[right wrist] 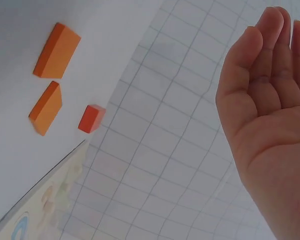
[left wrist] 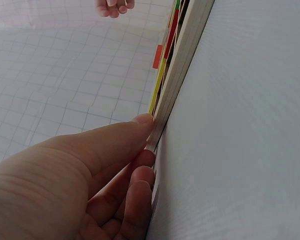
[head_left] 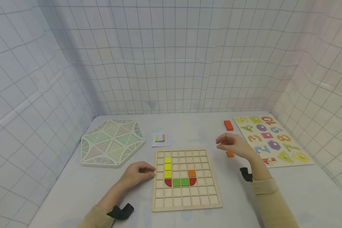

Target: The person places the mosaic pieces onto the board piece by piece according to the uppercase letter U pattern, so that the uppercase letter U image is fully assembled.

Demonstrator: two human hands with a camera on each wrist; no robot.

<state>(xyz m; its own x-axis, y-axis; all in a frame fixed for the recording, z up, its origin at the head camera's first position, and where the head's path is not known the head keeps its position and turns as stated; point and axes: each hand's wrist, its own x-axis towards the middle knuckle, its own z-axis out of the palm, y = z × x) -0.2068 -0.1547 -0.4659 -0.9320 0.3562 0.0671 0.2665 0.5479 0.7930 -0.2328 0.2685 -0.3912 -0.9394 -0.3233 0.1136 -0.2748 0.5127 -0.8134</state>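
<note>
My left hand [head_left: 138, 173] rests at the left edge of a wooden grid board [head_left: 187, 209], thumb and fingertips against its rim. On the board, yellow squares [head_left: 167, 167], green squares [head_left: 176, 182], red rounded corner pieces [head_left: 192, 181] and an orange square [head_left: 192, 173] form a U-like outline, taller on the left. To the right, my right hand [head_left: 233, 145] hovers above the table with loosely bent fingers and an empty palm. Partly beneath it lies an orange block [head_left: 230, 154]. The right wrist view shows two orange blocks [right wrist: 57, 52] and a red-orange block [right wrist: 92, 118].
Behind the board lies a small pattern card [head_left: 161, 139] with a similar coloured outline. A hexagonal white board [head_left: 112, 142] is at the left. On the right lies a number and shape puzzle board [head_left: 273, 142], with a red-orange block [head_left: 228, 125] near its far left corner.
</note>
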